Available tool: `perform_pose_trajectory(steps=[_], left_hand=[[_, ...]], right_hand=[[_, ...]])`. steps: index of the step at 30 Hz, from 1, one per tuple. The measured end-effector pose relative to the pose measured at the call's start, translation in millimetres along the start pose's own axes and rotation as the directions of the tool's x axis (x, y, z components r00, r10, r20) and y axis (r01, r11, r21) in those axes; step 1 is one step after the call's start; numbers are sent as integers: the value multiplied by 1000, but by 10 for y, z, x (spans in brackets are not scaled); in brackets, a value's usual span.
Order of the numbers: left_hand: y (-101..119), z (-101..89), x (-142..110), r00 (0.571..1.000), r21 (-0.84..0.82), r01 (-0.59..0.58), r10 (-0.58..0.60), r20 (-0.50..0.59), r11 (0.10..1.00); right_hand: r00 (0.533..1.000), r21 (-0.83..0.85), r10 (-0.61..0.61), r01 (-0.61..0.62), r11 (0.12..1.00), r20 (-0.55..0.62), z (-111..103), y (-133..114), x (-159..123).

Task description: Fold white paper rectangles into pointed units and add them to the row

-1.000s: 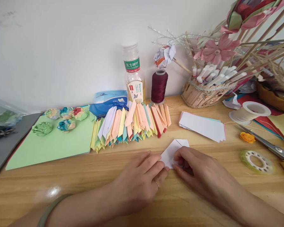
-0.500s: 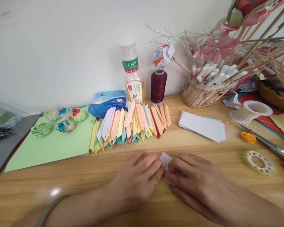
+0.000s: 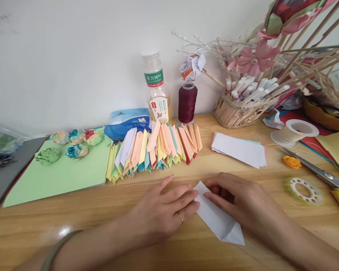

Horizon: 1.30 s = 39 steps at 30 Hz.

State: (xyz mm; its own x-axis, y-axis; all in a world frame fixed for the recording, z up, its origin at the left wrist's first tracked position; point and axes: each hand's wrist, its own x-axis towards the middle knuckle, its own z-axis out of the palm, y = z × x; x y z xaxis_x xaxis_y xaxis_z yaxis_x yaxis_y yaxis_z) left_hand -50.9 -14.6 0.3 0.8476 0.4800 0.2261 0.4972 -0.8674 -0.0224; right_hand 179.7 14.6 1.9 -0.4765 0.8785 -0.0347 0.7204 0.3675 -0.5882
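Note:
A folded white paper strip with pointed ends lies on the wooden table in front of me. My left hand rests flat with its fingertips pressing the strip's upper left edge. My right hand lies over the strip's upper right side, fingers curled down on the paper. Both hands meet near the strip's top point. Behind them stands a row of folded coloured paper pieces.
A stack of white paper strips lies behind my right hand. A green sheet with paper flowers sits left. A bottle, dark red thread spool, basket, white spool, scissors and tape ring stand around.
The white paper went from a small folded piece under my fingers to a long pointed strip stretching toward me. My right hand shifted right and uncovered it.

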Motion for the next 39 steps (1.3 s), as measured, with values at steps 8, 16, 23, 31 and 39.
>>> perform_pose_trajectory(steps=[8, 16, 23, 31, 39], left_hand=[[47, 12, 17, 997, 53, 40, -36, -75, 998], [144, 26, 0, 997, 141, 59, -53, -48, 988], [114, 13, 8, 995, 124, 72, -62, -80, 990], [50, -21, 29, 999, 56, 15, -13, -32, 998], [43, -7, 24, 1000, 48, 8, -6, -25, 999]], right_hand=[[993, 73, -116, 118, 990, -35, 69, 38, 24], [942, -44, -329, 326, 944, -73, 45, 59, -18], [814, -248, -580, 555, 794, -38, -36, 19, -16], [776, -300, -630, 605, 738, 15, -45, 33, -14], [776, -345, -628, 604, 718, 52, -76, -8, -12]])
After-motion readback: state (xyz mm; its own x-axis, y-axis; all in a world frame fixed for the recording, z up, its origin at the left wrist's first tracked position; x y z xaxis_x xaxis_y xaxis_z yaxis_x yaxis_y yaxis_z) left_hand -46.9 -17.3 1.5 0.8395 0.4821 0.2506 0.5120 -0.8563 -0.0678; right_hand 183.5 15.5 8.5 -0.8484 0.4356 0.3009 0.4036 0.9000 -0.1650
